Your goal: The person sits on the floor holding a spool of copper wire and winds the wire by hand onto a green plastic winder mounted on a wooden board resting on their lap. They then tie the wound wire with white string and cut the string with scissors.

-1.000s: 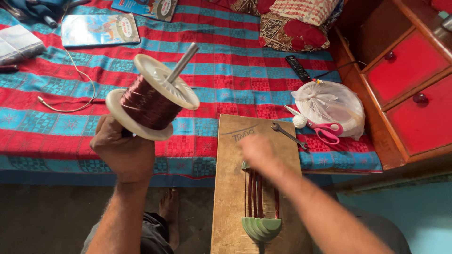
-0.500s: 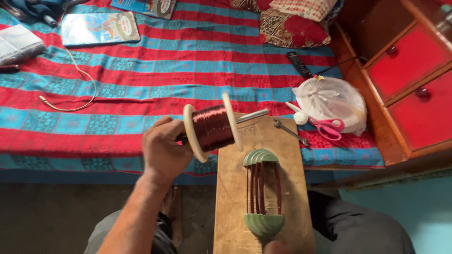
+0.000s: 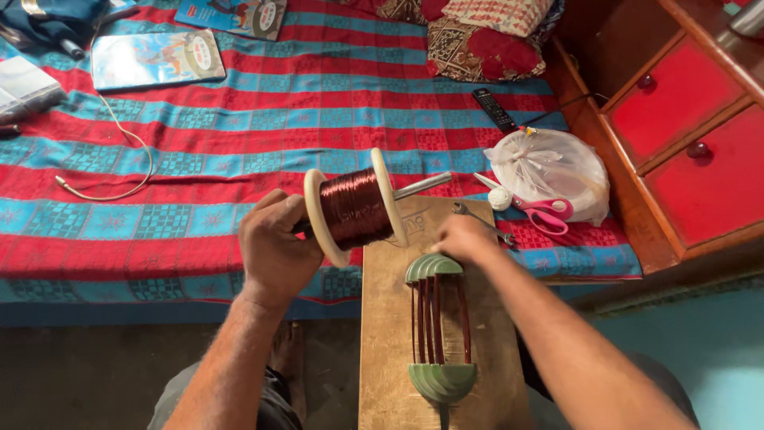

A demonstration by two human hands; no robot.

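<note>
- Left hand (image 3: 274, 251) clamped around the near end of a spool of copper-brown wire (image 3: 356, 207), held level over the far end of the wooden board (image 3: 390, 342), with the metal rod (image 3: 422, 185) through its core pointing right.
- Right hand (image 3: 465, 237) resting on the board just beyond the green coil former (image 3: 438, 326); fingers curled, cannot tell whether closed on wire or only pressing down.
- Former lying along the middle of the board, strands of brown wire stretched between its two stepped green ends.
- Likely trouble: thin wire slackening between spool and former, then kinking or slipping off a step, should the spool tilt or turn freely.
- Also possible: rod sliding out of the core from the one-handed grip, dropping the spool onto the windings.
- Wrench (image 3: 481, 223) and scissors (image 3: 545, 211) lying close beside the right hand, near enough to snag a loose strand.
- Against half a second ago: right hand now in view on the board, absent then; spool in much the same place and lie.
</note>
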